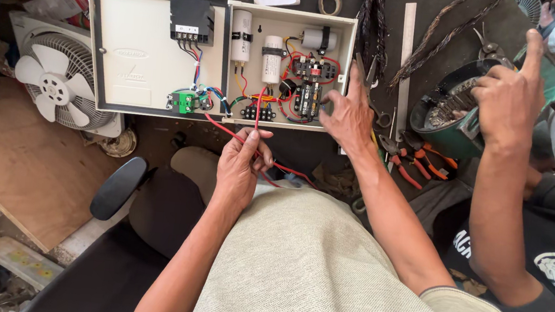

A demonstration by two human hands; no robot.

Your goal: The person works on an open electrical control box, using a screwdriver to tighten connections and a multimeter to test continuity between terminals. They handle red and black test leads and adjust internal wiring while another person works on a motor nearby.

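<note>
left hand (241, 163) pinches red wire (226, 129); right hand (346, 115) touches control box (165, 50).

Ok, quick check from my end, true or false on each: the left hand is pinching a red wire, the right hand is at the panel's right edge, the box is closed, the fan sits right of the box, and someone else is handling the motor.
1. The left hand pinches a red wire. True.
2. The right hand rests at the right edge of the control box. True.
3. The box is closed. False: its door lies swung open to the left, wiring exposed.
4. The white fan sits right of the box. False: it is on the left.
5. Another person's hand is on the green motor stator. True.
</note>
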